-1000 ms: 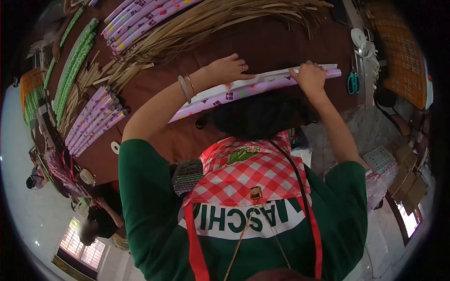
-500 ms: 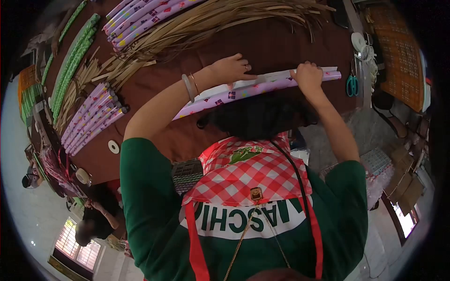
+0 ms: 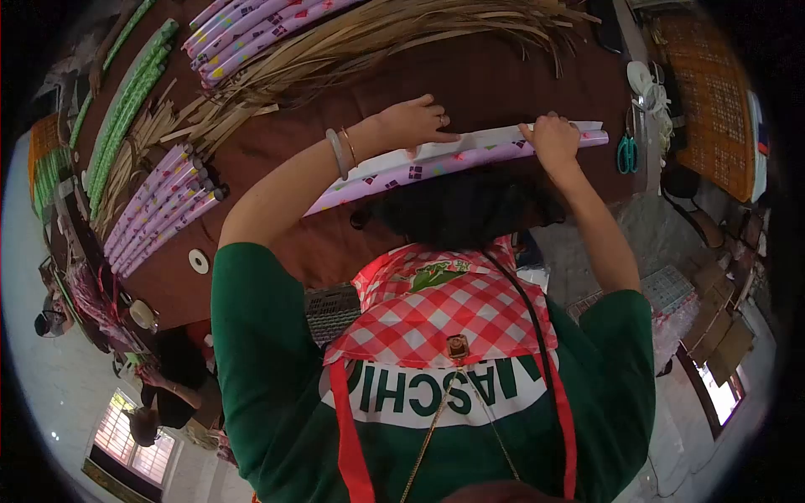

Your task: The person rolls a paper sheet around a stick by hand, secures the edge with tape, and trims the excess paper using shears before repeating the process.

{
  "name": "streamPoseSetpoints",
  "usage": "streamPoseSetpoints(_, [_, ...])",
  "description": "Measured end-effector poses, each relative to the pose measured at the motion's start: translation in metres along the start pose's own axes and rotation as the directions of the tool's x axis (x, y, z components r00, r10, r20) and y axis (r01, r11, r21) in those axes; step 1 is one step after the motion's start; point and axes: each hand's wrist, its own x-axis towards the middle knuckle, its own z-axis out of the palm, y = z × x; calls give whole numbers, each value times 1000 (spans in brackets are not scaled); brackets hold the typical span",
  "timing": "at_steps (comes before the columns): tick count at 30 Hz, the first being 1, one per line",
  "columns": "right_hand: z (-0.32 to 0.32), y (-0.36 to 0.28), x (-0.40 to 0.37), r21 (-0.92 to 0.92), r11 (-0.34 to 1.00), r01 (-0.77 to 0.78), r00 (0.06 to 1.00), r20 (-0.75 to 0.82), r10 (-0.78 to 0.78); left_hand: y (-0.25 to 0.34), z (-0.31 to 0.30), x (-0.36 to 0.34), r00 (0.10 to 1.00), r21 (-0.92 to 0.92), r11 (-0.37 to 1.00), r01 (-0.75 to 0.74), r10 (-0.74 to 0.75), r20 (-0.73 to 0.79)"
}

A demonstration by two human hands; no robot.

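Observation:
A long strip of lilac patterned wrapping paper (image 3: 428,168), with a white inner side, lies partly rolled across the brown cloth. My left hand (image 3: 409,124), wearing a ring and bangles, rests on its white side with the fingers apart and the index finger stretched along the sheet. Toward the strip's right end, my right hand (image 3: 553,142) is closed over the roll, thumb on the white side. The fingertips under the roll are hidden. A black bundle (image 3: 470,210) lies between the paper and my checked apron (image 3: 436,323).
Lilac rolls (image 3: 159,214) and green rolls (image 3: 130,126) lie at left, beside dry leaf strips (image 3: 360,50). Teal-handled scissors (image 3: 627,154) and a white tape roll (image 3: 640,77) are at right. Another tape roll (image 3: 199,261) sits at left. A person (image 3: 168,390) is at lower left.
A little more of the paper's white side shows between my hands. Both hands stay in nearly the same place. The surroundings have shifted slightly left with the camera.

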Motion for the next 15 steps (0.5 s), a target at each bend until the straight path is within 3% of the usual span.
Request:
streamPoseSetpoints(5, [5, -2, -1, -38, 998, 42, 996, -81, -45, 0, -1, -2, 1000, 19, 1000, -14, 14, -18])
streamPoseSetpoints(15, [7, -6, 2, -18, 1000, -18, 999, 35, 18, 3, 8, -16, 989, 14, 999, -50, 52, -142])
